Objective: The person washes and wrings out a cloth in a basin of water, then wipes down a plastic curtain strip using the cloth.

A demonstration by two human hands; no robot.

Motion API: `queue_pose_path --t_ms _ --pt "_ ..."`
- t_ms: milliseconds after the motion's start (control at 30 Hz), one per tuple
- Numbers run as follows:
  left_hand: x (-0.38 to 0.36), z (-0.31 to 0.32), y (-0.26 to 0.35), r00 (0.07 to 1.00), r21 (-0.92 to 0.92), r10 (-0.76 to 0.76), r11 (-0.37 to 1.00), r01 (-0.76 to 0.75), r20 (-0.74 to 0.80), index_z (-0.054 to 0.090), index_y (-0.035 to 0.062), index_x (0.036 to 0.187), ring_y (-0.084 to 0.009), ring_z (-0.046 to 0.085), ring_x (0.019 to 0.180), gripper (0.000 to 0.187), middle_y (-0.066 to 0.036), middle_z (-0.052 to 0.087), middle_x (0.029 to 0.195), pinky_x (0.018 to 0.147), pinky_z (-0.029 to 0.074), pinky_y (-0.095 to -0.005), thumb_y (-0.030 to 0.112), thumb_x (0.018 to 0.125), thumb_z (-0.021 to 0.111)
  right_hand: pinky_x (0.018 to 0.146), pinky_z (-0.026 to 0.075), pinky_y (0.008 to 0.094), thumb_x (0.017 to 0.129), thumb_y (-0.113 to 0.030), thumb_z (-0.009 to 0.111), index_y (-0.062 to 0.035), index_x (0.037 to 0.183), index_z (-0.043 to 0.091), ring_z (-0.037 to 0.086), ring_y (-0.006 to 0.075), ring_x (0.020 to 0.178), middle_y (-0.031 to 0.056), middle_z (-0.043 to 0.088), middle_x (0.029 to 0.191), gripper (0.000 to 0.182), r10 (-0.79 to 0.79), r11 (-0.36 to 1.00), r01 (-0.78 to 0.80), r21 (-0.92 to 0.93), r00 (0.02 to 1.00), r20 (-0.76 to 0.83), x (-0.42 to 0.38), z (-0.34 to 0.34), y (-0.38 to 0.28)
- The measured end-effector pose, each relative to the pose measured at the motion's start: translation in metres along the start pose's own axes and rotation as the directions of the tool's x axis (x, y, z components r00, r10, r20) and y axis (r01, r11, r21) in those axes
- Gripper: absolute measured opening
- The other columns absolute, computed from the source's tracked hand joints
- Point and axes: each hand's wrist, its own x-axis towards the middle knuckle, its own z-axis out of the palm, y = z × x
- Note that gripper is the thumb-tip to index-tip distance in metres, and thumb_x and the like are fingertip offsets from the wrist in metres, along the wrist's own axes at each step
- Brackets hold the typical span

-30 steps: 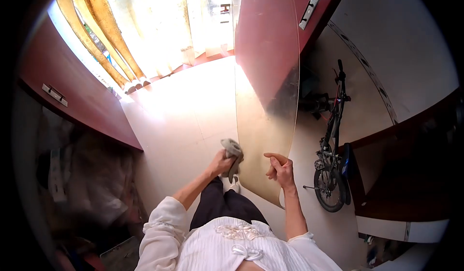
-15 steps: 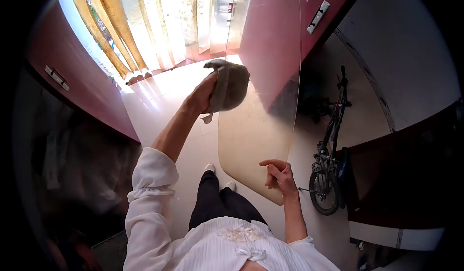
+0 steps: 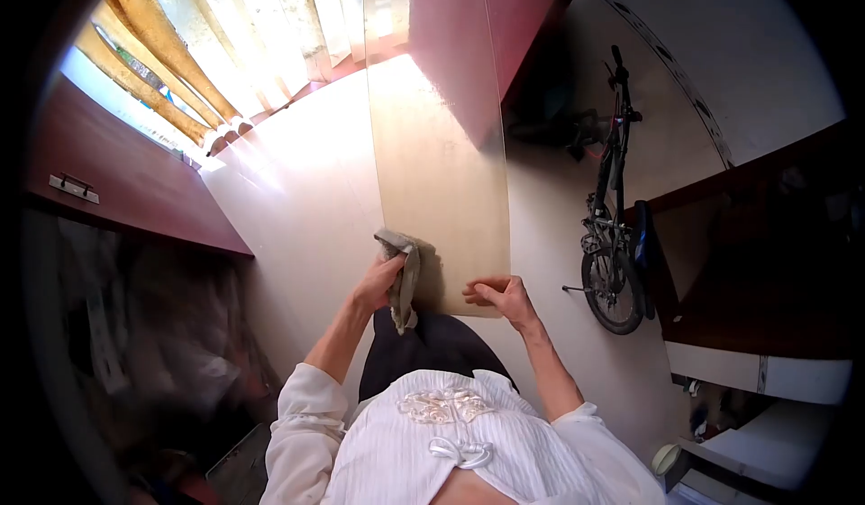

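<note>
Moved down since half a second ago, the left hand (image 3: 380, 280) has its fingers curled round a grey cloth (image 3: 408, 282). That cloth is near the lower left edge of a see-through sheet (image 3: 446, 190). The right hand (image 3: 506, 301) is half curled near the sheet's lower right corner, and I cannot tell if it holds anything. Further right, a bike (image 3: 602, 233) stands on pale floor (image 3: 311, 235).
</note>
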Motion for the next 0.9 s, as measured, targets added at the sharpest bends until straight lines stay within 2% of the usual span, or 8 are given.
queue_pose_path --t_ms 167,333,467,533,667,733,867,900 --pt "-0.03 -0.004 -0.032 0.98 0.199 -0.19 0.96 0.198 -0.06 0.055 0.0066 0.107 -0.0108 0.057 0.082 0.02 -0.001 0.06 0.092 0.069 0.049 -0.0283 0.012 0.088 0.053 0.06 0.054 0.0269 0.088 -0.018 0.058 0.0031 0.091 0.065 0.067 0.0184 0.066 0.0116 0.068 0.078 0.023 0.012 1.0 -0.015 -0.025 0.993 -0.118 0.015 0.001 0.002" --pt "-0.032 -0.002 -0.049 0.988 0.268 -0.121 0.953 0.141 -0.092 0.058 0.004 0.108 -0.0104 0.056 0.084 0.022 -0.001 0.061 0.095 0.072 0.047 -0.0266 0.014 0.089 0.05 0.053 0.053 0.0271 0.087 -0.02 0.059 0.0031 0.087 0.064 0.066 0.0187 0.06 0.0121 0.067 0.072 0.024 0.032 0.998 -0.017 0.062 0.967 -0.254 0.024 0.006 0.006" --pt "-0.028 0.006 -0.018 0.985 0.566 0.009 0.819 0.092 -0.172 0.056 0.0004 0.114 -0.0113 0.056 0.088 0.03 -0.003 0.061 0.101 0.074 0.046 -0.0272 0.018 0.091 0.048 0.053 0.052 0.0256 0.087 -0.024 0.06 0.0027 0.093 0.064 0.066 0.0185 0.06 0.0127 0.068 0.077 0.028 0.064 0.986 -0.021 0.167 0.965 -0.254 0.031 0.01 0.004" --pt "-0.034 0.02 0.002 0.975 0.59 0.004 0.797 0.13 -0.22 0.056 0.0001 0.112 -0.0119 0.056 0.087 0.031 -0.005 0.062 0.098 0.074 0.046 -0.0282 0.021 0.091 0.05 0.052 0.051 0.0245 0.088 -0.029 0.059 0.0018 0.104 0.062 0.065 0.0179 0.059 0.0139 0.068 0.086 0.035 0.009 0.941 0.017 0.339 0.997 -0.076 0.025 0.014 -0.008" --pt "-0.016 0.001 0.014 0.937 0.521 0.033 0.838 0.164 -0.349 0.057 0.0001 0.109 -0.0133 0.058 0.08 0.034 -0.007 0.063 0.091 0.068 0.048 -0.0286 0.027 0.089 0.053 0.051 0.05 0.0235 0.088 -0.034 0.057 0.002 0.113 0.059 0.065 0.0172 0.059 0.0155 0.067 0.092 0.044 -0.057 0.926 0.034 0.375 0.997 0.052 0.013 0.034 -0.017" --pt "-0.01 -0.011 0.024 0.873 0.288 -0.122 0.915 0.283 -0.472 0.058 -0.0004 0.105 -0.0142 0.059 0.072 0.036 -0.007 0.063 0.088 0.063 0.048 -0.0297 0.03 0.087 0.057 0.048 0.048 0.0222 0.089 -0.033 0.055 0.0023 0.116 0.056 0.065 0.0172 0.06 0.0161 0.066 0.098 0.044 0.002 0.948 -0.041 0.315 0.992 0.124 0.019 0.037 -0.014" --pt "-0.042 -0.057 0.037 0.842 0.298 -0.053 0.922 0.248 -0.537 0.058 0.0016 0.101 -0.015 0.06 0.067 0.041 -0.008 0.062 0.083 0.056 0.049 -0.0328 0.039 0.085 0.057 0.047 0.047 0.0223 0.092 -0.025 0.049 0.002 0.123 0.051 0.066 0.0189 0.06 0.0156 0.062 0.11 0.041 -0.036 0.981 0.032 0.192 0.999 0.021 0.044 0.056 -0.02" --pt "-0.05 -0.078 0.042 0.847 0.145 -0.075 0.974 0.176 -0.527 0.058 0.0043 0.096 -0.0175 0.061 0.065 0.036 -0.007 0.062 0.08 0.056 0.051 -0.0343 0.039 0.087 0.055 0.047 0.047 0.0223 0.092 -0.025 0.049 0.002 0.123 0.051 0.066 0.0189 0.06 0.0156 0.062 0.11 0.041 -0.043 0.98 0.037 0.194 0.999 0.03 0.049 0.062 -0.021"
